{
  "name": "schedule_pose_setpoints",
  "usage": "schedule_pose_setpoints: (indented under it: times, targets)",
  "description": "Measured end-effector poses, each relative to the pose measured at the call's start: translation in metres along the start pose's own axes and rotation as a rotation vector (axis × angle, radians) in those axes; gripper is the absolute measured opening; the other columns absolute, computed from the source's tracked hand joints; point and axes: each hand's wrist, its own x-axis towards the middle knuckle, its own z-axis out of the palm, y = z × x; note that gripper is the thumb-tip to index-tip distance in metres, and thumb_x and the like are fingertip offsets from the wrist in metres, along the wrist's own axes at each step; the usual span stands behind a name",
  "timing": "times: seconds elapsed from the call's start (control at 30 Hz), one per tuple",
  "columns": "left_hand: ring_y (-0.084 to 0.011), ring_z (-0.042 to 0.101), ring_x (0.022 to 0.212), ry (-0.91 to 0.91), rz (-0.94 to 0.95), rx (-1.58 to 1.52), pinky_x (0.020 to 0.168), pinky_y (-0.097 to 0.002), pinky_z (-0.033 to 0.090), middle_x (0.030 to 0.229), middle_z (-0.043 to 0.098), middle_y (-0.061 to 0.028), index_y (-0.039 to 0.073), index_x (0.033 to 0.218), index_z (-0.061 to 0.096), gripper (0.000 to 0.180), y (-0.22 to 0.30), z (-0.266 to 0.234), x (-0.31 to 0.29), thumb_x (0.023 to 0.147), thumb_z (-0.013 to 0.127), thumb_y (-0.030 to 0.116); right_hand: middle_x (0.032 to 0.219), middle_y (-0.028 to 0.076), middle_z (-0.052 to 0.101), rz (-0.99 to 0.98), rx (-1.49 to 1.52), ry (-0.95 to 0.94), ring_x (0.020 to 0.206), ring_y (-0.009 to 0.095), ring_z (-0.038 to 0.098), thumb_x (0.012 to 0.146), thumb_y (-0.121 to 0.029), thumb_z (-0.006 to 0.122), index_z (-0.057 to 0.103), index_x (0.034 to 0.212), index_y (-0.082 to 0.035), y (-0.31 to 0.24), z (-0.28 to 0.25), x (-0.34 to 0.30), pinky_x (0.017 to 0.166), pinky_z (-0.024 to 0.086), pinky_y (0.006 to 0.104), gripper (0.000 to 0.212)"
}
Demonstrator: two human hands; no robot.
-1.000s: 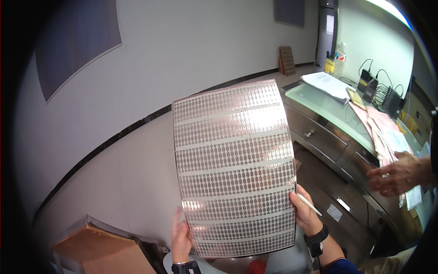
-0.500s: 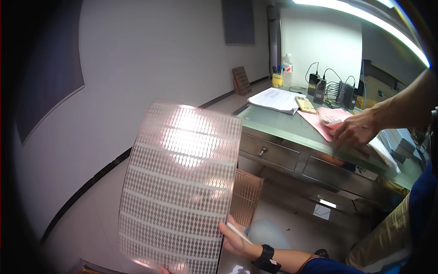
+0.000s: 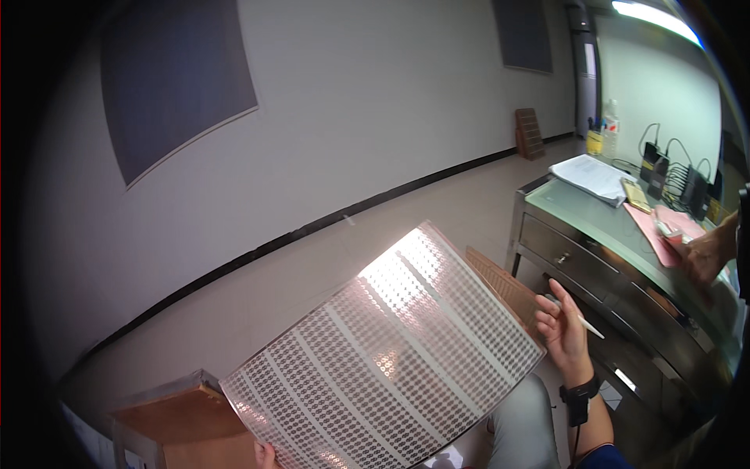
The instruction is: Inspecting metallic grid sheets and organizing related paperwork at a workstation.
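A large thin copper-toned sheet (image 3: pixel 367 352), patterned with bands of small repeating shapes, tilts across the lower middle, its upper part catching bright glare. My left hand (image 3: pixel 266 454) grips its lower left edge; only fingertips show, the rest is hidden or out of view. Beside the sheet's right corner is my right hand (image 3: pixel 564 336), with a slim white pointed stick (image 3: pixel 591 327) held in it, index finger raised. Whether this hand touches the sheet I cannot tell. Behind the sheet stands another brown patterned panel (image 3: pixel 504 289), partly covered.
A wooden box-like stand (image 3: pixel 187 406) is at lower left. On the right, a glass-topped metal desk (image 3: pixel 574 207) carries papers (image 3: pixel 591 178), a phone (image 3: pixel 635 195), a bottle (image 3: pixel 612 129) and black chargers (image 3: pixel 655 162). Another person's hand (image 3: pixel 707 254) is over pink sheets there. A brown rack (image 3: pixel 529 133) leans by the wall.
My view has swung left. The sheet has turned from nearly upright to slanting, its top leaning right. My right hand has come off the sheet's side edge and lifted, still with the white stick.
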Motion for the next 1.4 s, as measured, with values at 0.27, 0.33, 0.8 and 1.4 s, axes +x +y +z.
schedule_pose_setpoints:
  times: [0.27,0.33,0.8,1.4]
  targets:
    - [-0.0255,0.044,0.118,0.181,-0.247,-0.353,0.100,-0.0372,0.038,0.132,0.044,-0.0149,0.001,0.137,0.032,0.053,-0.013,-0.046,-0.001,0.091,0.056,0.013,0.115,0.019,0.058,0.194,-0.828,-0.162,0.098,0.016,0.059,0.093,-0.023,0.054,0.038,0.134,0.001,0.031,0.012,0.001,0.082,0.049,0.0281,0.050]
    - [-0.0253,0.046,0.116,0.135,-0.217,-0.415,0.098,-0.0363,0.039,0.129,0.047,-0.0137,0.002,0.134,0.036,0.048,-0.023,-0.053,-0.001,0.090,0.055,0.009,0.116,0.019,0.058,0.199,-0.850,-0.183,0.102,0.019,0.058,0.093,-0.021,0.054,0.038,0.134,0.002,0.053,0.003,0.001,0.089,0.044,0.0291,0.049]
    - [-0.0154,0.056,0.098,0.108,0.055,-0.280,0.089,-0.0315,0.045,0.110,0.057,-0.0087,0.003,0.110,0.047,0.019,-0.022,-0.075,0.006,0.096,0.047,0.017,0.095,0.000,0.059,0.297,-0.403,-0.103,0.084,0.007,0.054,0.094,-0.018,0.054,0.056,0.106,-0.002,0.076,0.018,-0.007,0.077,0.044,0.0205,0.020]
    - [-0.0191,0.055,0.107,0.255,-0.034,-0.738,0.088,-0.0332,0.048,0.116,0.056,-0.0094,0.008,0.102,0.052,0.016,0.004,-0.069,0.025,0.093,0.052,0.021,0.120,0.016,0.056,0.285,0.182,-0.318,0.106,0.021,0.058,0.098,-0.016,0.039,0.051,0.120,-0.002,0.118,0.031,-0.016,0.091,0.050,0.0289,0.029]
